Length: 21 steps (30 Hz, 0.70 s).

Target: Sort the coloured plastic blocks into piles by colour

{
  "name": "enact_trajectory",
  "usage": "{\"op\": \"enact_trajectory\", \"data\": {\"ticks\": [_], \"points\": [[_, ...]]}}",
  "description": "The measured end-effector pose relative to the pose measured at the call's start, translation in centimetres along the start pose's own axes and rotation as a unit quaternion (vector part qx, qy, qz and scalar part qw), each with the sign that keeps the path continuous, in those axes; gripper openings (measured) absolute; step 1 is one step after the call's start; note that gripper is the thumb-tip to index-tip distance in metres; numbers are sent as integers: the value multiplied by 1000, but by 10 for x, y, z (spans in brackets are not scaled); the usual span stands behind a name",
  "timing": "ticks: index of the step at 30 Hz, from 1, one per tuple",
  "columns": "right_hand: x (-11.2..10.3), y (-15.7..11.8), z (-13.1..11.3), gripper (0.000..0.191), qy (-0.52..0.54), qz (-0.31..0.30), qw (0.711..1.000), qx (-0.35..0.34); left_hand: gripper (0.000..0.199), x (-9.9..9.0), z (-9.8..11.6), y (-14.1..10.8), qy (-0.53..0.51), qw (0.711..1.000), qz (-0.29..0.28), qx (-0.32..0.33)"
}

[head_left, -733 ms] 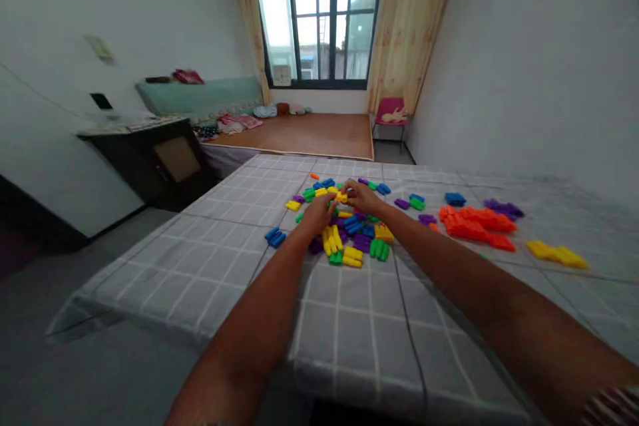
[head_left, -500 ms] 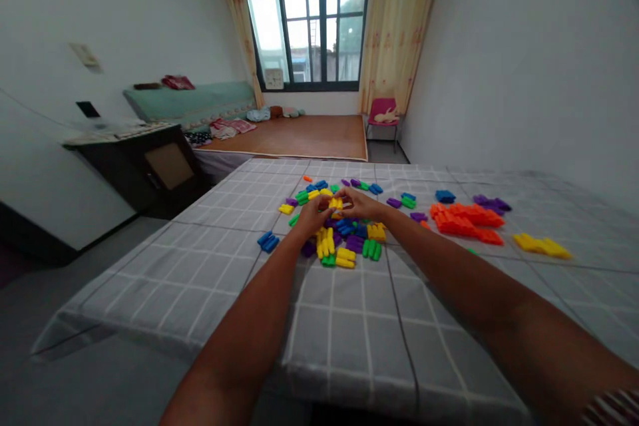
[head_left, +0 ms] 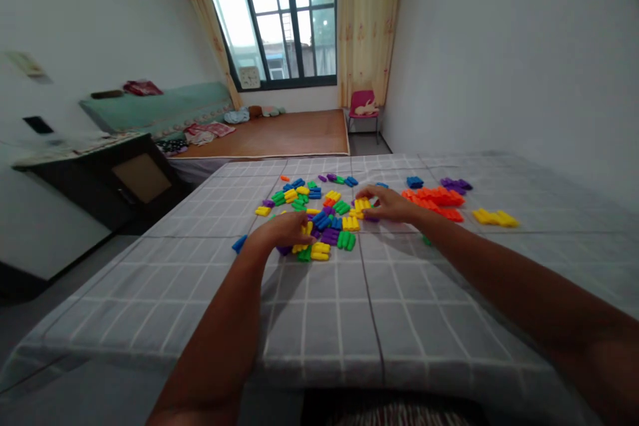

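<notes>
Colourful ridged plastic building blocks lie in a loose pile on the checked tablecloth. At the near left of the pile, my left hand (head_left: 285, 229) has its thumb and fingers closed around a yellow block (head_left: 306, 231), partly hidden by the fingers. My right hand (head_left: 388, 204) pinches another yellow block (head_left: 362, 206) at the pile's right side. Between the hands are blue blocks (head_left: 322, 220), a purple block (head_left: 329, 236), a green block (head_left: 346, 240) and a yellow block (head_left: 350, 223).
Right of the pile lie a group of orange blocks (head_left: 436, 198), purple blocks (head_left: 455, 185), a blue block (head_left: 414, 182) and joined yellow blocks (head_left: 495, 217). A blue block (head_left: 239, 243) sits by my left wrist. Beyond the table (head_left: 319, 306) are a bed (head_left: 289, 133) and a pink chair (head_left: 362, 104).
My hands, together over the pile before, have moved apart. The right has gone rightward with a yellow block; the left has come nearer, onto another yellow block. The view has turned slightly right.
</notes>
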State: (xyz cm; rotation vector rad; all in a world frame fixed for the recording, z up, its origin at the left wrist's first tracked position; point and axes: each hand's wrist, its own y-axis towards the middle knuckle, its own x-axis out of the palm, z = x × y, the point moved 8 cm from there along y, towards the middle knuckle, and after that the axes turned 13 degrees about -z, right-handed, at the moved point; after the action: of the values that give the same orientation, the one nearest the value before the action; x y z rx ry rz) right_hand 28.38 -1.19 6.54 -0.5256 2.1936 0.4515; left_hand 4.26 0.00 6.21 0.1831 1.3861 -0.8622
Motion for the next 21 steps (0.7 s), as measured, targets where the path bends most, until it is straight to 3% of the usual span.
{"op": "enact_trajectory", "data": {"ticks": [3,6,10,12,16,21], "points": [[-27,-34,13,39,4,45,999,29,38,4,4,7,20,1000,4,22],[-75,-80,37,39,12,118,990,80,39,4,0,16,34,999,16,18],[-146,-171,93,42,42,223,958,174,37,2,-2,26,73,995,60,-44],[-166,-221,129,44,75,259,934,234,39,4,-3,30,86,992,72,-66],[-165,-296,189,46,118,258,898,336,40,8,-13,36,74,994,69,-41],[-155,-335,226,51,83,205,877,427,49,6,-24,28,23,996,59,61]]}}
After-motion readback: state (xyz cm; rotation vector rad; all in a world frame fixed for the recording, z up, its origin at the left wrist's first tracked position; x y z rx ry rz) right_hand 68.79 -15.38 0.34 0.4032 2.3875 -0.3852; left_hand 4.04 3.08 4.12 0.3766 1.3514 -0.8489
